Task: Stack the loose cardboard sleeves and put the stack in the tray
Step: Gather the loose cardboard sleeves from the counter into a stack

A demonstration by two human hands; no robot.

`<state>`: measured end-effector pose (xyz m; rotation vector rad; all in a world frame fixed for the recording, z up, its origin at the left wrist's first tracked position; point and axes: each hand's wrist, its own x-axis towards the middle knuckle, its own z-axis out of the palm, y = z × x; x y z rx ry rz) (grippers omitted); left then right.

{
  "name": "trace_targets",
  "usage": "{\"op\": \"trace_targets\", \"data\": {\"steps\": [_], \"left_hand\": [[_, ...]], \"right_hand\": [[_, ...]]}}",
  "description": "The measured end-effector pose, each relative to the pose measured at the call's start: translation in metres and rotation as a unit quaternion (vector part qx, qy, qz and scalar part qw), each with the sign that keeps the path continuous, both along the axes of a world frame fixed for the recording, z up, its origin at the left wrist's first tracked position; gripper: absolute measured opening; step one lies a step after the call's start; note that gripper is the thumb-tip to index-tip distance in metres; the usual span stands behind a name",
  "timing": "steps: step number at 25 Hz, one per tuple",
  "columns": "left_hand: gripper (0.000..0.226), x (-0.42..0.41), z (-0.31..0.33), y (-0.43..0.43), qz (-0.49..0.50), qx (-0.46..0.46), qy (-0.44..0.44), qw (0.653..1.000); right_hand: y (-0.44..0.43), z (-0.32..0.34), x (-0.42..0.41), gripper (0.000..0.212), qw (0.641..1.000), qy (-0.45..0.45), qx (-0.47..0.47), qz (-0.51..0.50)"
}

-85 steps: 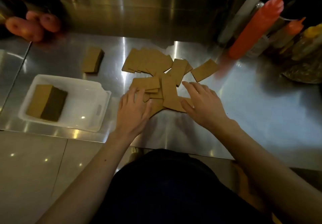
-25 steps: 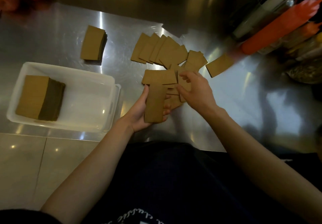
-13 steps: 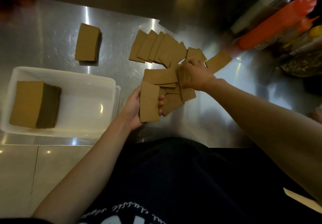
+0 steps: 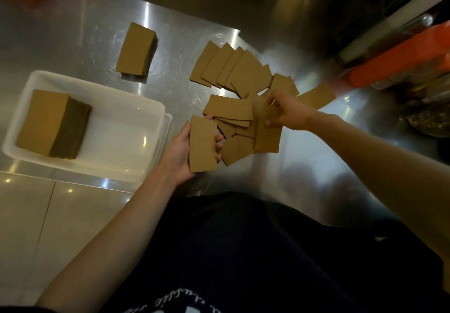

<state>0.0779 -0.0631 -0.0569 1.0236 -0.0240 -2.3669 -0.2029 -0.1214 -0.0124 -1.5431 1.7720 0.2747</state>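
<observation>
Cardboard sleeve point(image 4: 203, 143) in the left hand point(image 4: 179, 153), grip clasped; right hand point(image 4: 291, 113) pinches a second sleeve point(image 4: 267, 138) above the pile point(image 4: 231, 69) on the tabletop point(image 4: 304, 171).

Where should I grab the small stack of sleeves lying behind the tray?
Probably from above, pinching the small stack across its two long sides: it lies flat on the counter, and both long sides are free of neighbours.

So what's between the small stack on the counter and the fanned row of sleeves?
Head view: only bare steel counter separates the small stack from the fanned sleeves.
</observation>
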Motion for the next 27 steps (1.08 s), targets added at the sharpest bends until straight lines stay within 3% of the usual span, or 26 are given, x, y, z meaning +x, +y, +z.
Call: {"op": "trace_targets", "data": {"steps": [6, 12, 16, 24, 27], "left_hand": [[0.051, 0.005, 0.002, 0.008, 0.032, 0.008, 0.004, 0.999], [0.054, 0.005, 0.008, 0.014, 0.077, 0.003, 0.010, 0.997], [0.054, 0.008, 0.007, 0.021, 0.101, 0.014, 0.009, 0.995], [0.053, 0.011, 0.005, 0.025, 0.104, 0.016, 0.006, 0.994], [0.053, 0.012, 0.005, 0.024, 0.100, 0.007, 0.006, 0.995]], "right_hand": [[-0.060, 0.032, 0.033, 0.065, 0.969, 0.025, 0.030, 0.245], [-0.104, 0.008, 0.102, 0.085, 0.863, 0.125, 0.005, 0.490], [-0.107, -0.010, 0.119, 0.072, 0.799, 0.168, -0.016, 0.578], [-0.102, -0.021, 0.109, 0.068, 0.827, 0.110, -0.052, 0.550], [-0.097, -0.022, 0.095, 0.058, 0.869, 0.077, -0.044, 0.486]]}}
